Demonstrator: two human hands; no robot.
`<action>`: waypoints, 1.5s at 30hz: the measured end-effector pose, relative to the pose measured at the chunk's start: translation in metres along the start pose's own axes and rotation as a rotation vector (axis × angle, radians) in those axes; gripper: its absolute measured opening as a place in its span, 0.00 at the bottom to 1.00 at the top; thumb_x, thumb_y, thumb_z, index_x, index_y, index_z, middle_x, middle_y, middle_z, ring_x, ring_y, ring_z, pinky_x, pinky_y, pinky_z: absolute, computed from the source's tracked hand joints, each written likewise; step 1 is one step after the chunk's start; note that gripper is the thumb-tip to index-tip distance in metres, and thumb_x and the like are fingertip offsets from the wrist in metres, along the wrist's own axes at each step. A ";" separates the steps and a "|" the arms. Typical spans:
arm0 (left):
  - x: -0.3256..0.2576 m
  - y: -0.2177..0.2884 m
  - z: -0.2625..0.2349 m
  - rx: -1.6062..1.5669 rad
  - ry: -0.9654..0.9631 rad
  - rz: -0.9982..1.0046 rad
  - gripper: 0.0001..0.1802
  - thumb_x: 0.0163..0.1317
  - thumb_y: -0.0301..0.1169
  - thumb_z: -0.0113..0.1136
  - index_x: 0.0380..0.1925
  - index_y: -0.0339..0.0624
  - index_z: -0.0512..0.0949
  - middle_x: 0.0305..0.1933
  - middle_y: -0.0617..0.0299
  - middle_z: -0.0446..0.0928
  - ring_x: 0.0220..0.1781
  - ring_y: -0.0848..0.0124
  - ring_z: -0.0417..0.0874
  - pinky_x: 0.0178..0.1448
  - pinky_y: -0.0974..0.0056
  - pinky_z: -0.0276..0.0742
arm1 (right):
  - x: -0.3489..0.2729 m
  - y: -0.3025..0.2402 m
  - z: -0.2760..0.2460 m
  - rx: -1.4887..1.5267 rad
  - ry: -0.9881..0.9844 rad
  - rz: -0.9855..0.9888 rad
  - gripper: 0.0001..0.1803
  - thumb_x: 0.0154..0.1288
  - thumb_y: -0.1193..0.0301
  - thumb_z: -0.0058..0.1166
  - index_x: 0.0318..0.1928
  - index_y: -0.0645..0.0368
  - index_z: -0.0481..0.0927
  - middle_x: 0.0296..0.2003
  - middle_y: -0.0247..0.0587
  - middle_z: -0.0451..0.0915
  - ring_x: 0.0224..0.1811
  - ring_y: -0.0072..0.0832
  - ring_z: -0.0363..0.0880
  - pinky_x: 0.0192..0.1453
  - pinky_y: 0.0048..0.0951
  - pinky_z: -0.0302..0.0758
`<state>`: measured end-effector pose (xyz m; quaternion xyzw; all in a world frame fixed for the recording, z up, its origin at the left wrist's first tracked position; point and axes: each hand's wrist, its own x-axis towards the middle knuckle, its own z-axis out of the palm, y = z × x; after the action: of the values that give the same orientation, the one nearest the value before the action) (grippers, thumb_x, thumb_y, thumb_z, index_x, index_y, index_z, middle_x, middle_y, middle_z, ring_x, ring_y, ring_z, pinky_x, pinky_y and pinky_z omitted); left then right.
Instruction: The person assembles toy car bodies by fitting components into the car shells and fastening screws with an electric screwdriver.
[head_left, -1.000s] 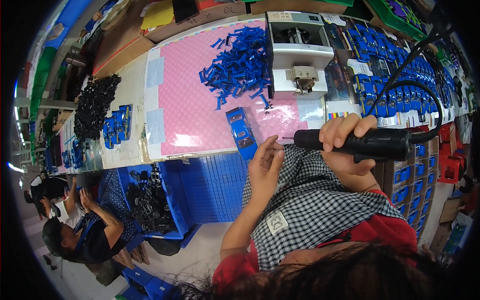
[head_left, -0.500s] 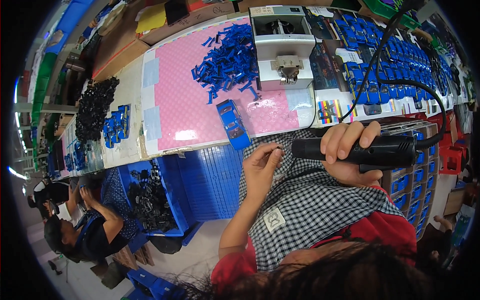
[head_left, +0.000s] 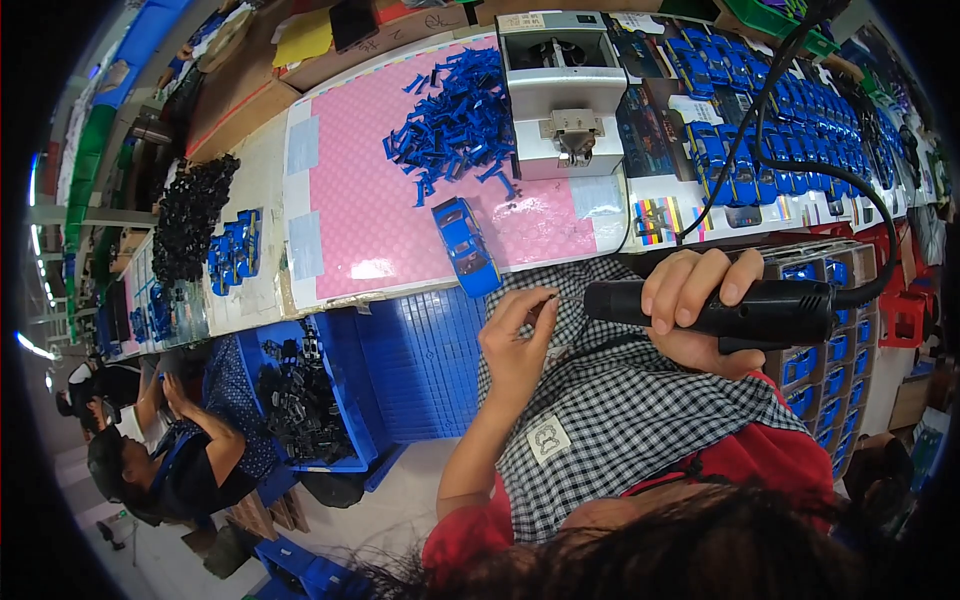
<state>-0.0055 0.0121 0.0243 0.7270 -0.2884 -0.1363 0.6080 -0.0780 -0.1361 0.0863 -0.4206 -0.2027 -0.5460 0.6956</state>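
My right hand (head_left: 700, 295) is wrapped round a black corded electric screwdriver (head_left: 785, 308), held level with its nose pointing left. My left hand (head_left: 515, 335) is raised just left of that nose, thumb and forefinger bent toward each other in a pinch. Whatever sits between those fingertips is too small to name. A blue toy car (head_left: 465, 245) lies on the pink mat (head_left: 370, 225) beyond my left hand, its near end at the table's edge. Farther back on the mat is a heap of small blue plastic parts (head_left: 455, 120).
A light grey metal machine (head_left: 545, 150) stands right of the heap. Rows of blue toy cars (head_left: 770, 130) fill the table's right side, under the screwdriver's cord (head_left: 880, 210). At lower left, a blue crate (head_left: 350, 420) holds black parts. Another person (head_left: 185, 440) works at far left.
My left hand has drawn slightly left, away from the screwdriver's nose, and its thumb has shifted. The screwdriver and the toy car stay nearly where they were.
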 end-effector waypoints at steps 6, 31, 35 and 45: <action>-0.001 0.008 -0.001 0.131 -0.005 0.041 0.07 0.52 0.17 0.62 0.32 0.35 0.80 0.30 0.59 0.79 0.29 0.75 0.79 0.33 0.73 0.75 | -0.006 0.002 0.002 -0.040 0.004 0.049 0.32 0.55 0.43 0.57 0.40 0.56 0.61 0.22 0.36 0.69 0.15 0.24 0.71 0.24 0.25 0.72; 0.001 0.004 -0.002 0.199 -0.032 0.175 0.09 0.50 0.17 0.63 0.33 0.35 0.79 0.31 0.56 0.78 0.29 0.67 0.79 0.32 0.68 0.75 | -0.010 0.006 -0.003 -0.051 -0.010 0.027 0.31 0.55 0.44 0.58 0.39 0.56 0.62 0.21 0.36 0.70 0.14 0.24 0.72 0.22 0.24 0.73; -0.002 0.003 -0.006 0.318 -0.020 0.258 0.11 0.47 0.16 0.63 0.32 0.36 0.79 0.31 0.55 0.78 0.33 0.61 0.79 0.36 0.64 0.76 | -0.012 0.007 -0.004 -0.015 -0.065 0.045 0.29 0.55 0.46 0.60 0.39 0.56 0.63 0.21 0.36 0.72 0.14 0.24 0.73 0.21 0.23 0.74; 0.007 0.016 -0.011 0.403 -0.119 0.312 0.09 0.46 0.14 0.61 0.29 0.35 0.78 0.30 0.55 0.77 0.34 0.61 0.80 0.37 0.64 0.76 | 0.004 0.011 -0.010 0.142 -0.392 -0.007 0.29 0.53 0.49 0.64 0.38 0.59 0.66 0.19 0.38 0.74 0.14 0.26 0.75 0.17 0.23 0.75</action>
<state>0.0024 0.0153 0.0437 0.7709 -0.4535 -0.0232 0.4467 -0.0683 -0.1456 0.0793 -0.4679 -0.3735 -0.4406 0.6689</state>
